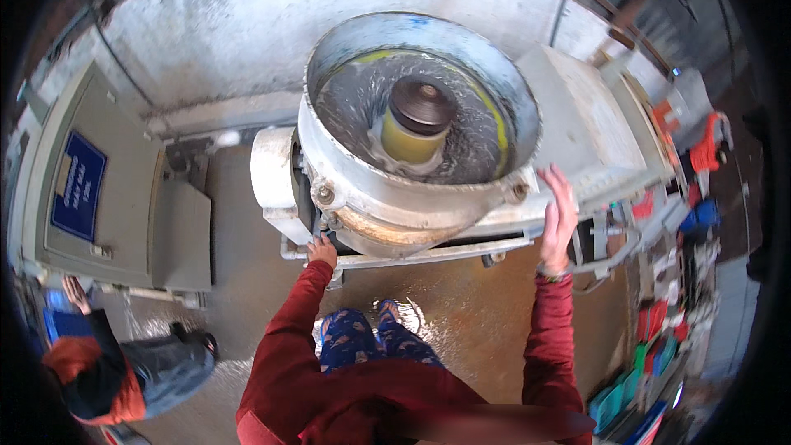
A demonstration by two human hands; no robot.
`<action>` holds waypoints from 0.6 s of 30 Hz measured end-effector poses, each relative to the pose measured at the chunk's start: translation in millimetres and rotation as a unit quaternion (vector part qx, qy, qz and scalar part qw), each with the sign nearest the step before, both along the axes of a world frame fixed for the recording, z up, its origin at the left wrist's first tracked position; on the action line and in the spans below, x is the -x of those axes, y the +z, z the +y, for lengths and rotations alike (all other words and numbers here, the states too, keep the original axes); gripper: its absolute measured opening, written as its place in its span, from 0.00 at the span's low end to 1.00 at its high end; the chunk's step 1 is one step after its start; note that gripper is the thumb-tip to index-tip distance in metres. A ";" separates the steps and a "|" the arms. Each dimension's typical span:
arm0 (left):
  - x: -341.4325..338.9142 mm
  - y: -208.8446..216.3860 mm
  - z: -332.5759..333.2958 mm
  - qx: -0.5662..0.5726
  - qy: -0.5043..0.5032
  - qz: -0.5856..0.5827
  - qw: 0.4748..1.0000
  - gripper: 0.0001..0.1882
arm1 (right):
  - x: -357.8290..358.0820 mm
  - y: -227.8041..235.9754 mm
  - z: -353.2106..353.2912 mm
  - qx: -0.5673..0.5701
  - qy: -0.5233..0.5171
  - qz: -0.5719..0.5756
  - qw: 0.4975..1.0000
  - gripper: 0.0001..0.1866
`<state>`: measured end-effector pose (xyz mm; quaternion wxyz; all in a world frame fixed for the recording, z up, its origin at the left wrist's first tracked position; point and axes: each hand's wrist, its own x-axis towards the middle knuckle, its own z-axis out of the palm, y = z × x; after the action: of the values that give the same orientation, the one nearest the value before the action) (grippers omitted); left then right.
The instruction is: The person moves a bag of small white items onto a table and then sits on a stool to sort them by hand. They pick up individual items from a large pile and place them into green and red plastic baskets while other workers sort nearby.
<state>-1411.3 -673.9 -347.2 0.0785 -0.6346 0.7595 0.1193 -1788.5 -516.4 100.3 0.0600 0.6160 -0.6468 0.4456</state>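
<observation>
A big round pale metal tub (387, 185) stands in front of me on a low frame. Inside it, a dark grey wet mass (350, 119) looks streaked as if swirling round a yellowish column (409, 142) with a dark domed cap (423, 105). My left hand (322, 250) reaches to a small fitting low on the tub's front left side; its fingers are closed there, and what they hold is hidden. Beside the tub's right rim, my right hand (559, 218) is raised with fingers stretched out, holding nothing; whether its fingertips touch the metal I cannot tell.
A grey cabinet (124, 189) with a blue sign stands at left. Near it, another person (107, 371) in an orange and black top has a hand by the cabinet. A pale sloped housing (577, 115) adjoins the tub. Coloured crates (651, 321) line the right. The floor (486, 313) looks wet.
</observation>
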 end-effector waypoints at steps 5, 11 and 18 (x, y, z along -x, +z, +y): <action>10.3 -52.9 -22.4 -0.042 0.112 -0.009 0.993 0.21 | 28.1 9.6 -129.9 -0.143 0.076 0.025 0.986 0.26; -9.8 -51.6 -53.8 -0.093 0.104 0.001 0.990 0.18 | 31.1 3.6 -173.0 -0.142 0.034 -0.245 0.958 0.39; -47.1 -15.5 -75.1 -0.151 0.113 0.188 0.964 0.30 | 7.8 184.4 -329.0 0.013 0.148 -0.247 0.957 0.54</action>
<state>-1364.3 -749.1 -362.7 0.0155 -0.6629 0.6574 0.3579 -1796.3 -845.4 284.7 -0.1603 0.5749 -0.5368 0.5964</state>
